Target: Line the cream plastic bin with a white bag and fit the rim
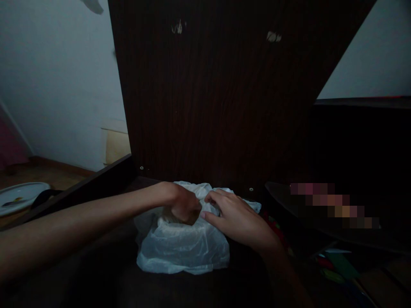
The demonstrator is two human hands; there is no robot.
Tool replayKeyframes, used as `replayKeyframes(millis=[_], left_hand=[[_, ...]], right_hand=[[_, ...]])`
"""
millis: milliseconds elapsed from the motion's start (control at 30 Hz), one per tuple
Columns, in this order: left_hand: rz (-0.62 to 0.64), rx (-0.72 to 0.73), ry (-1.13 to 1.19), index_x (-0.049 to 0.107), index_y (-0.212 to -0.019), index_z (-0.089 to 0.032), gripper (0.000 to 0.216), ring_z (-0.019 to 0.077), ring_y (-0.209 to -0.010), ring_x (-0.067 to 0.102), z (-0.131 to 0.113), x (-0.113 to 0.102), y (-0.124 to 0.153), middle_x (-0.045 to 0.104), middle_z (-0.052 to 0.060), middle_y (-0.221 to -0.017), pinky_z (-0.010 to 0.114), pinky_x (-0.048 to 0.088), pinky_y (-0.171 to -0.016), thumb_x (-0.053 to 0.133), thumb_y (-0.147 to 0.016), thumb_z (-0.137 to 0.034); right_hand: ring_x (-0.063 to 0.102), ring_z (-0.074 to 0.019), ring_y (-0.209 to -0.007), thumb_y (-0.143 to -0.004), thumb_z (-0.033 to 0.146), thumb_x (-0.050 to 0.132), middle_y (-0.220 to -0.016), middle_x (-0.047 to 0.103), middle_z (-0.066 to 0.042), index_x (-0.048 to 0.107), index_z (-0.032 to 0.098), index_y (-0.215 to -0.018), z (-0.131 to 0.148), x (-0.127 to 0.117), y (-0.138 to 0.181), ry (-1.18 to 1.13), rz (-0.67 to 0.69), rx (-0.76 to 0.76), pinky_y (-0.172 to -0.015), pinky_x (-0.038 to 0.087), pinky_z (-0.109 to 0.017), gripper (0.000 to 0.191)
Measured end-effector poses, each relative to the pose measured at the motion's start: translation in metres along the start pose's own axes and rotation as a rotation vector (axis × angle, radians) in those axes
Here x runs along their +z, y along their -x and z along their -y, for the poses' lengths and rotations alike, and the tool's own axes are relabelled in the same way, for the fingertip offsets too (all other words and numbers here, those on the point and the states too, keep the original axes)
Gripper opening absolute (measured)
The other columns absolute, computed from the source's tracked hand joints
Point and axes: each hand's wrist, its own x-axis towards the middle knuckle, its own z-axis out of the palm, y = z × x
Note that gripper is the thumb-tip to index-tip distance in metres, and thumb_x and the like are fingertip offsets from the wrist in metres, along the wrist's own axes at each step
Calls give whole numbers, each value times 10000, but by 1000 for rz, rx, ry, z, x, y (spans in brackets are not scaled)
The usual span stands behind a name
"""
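A white, thin plastic bag (180, 248) with something boxy inside lies on a dark surface in front of me. My left hand (184, 205) is curled into a fist on top of the bag, bunching the plastic near its top opening. My right hand (234, 218) rests on the bag's right upper side, fingers spread, with thumb and forefinger pinching the plastic beside the left hand. The bag's contents are hidden by the plastic.
A tall dark wooden panel (218, 94) stands just behind the bag. A white plate (19, 196) lies on the floor at far left. Dim colourful items (330, 263) lie at lower right, under a dark curved object (321, 222). The room is very dim.
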Motion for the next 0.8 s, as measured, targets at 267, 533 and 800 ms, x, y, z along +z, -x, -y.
replayKeyframes(millis=[267, 533, 800], left_hand=[[-528, 15, -59, 674, -949, -155, 88, 210, -888, 685, 34, -17, 44, 712, 65, -977, 270, 475, -758, 634, -871, -163], [-552, -4, 121, 706, -907, -164, 214, 176, -711, 667, 67, 3, 38, 729, 38, -799, 251, 435, -636, 532, -953, -281], [-665, -20, 233, 673, -843, -184, 279, 162, -613, 630, 79, 1, 46, 703, 21, -720, 247, 406, -564, 500, -970, -362]], right_hand=[[696, -260, -959, -982, 242, 548, -990, 739, -91, 667, 180, -1130, 2, 10, -17, 16, -135, 106, -796, 417, -323, 200], [675, -200, -862, -927, 98, 534, -935, 730, -60, 684, 176, -1055, -2, 18, -25, -87, -219, 69, -765, 411, -284, 213], [587, -169, -706, -878, 110, 501, -746, 630, 2, 683, 202, -1065, -5, -2, -13, -48, -148, 175, -676, 365, -273, 277]])
